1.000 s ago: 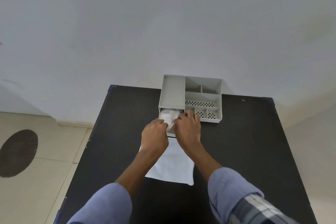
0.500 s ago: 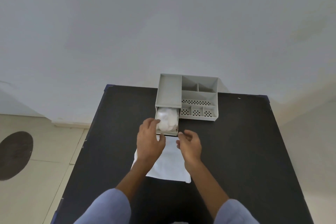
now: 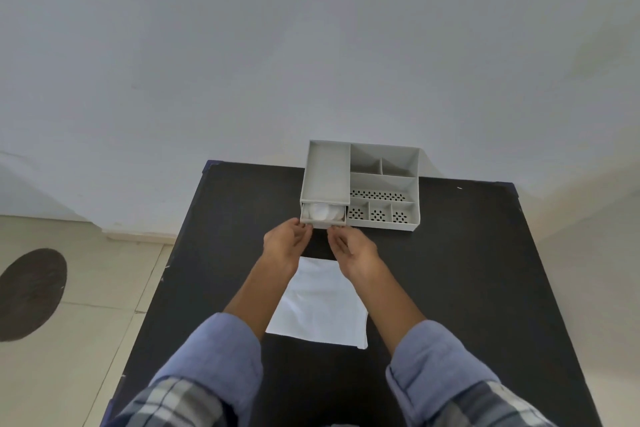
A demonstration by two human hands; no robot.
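Drawer, slightly open in the organizer at the bench's far edge with white pads inside, is touched at its front by relaxed fingers of the left hand and right hand, nothing gripped.

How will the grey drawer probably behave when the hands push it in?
The drawer looks like thin, stiff plastic, so it probably slides easily. The organizer seems light and unanchored, so it may shift back.
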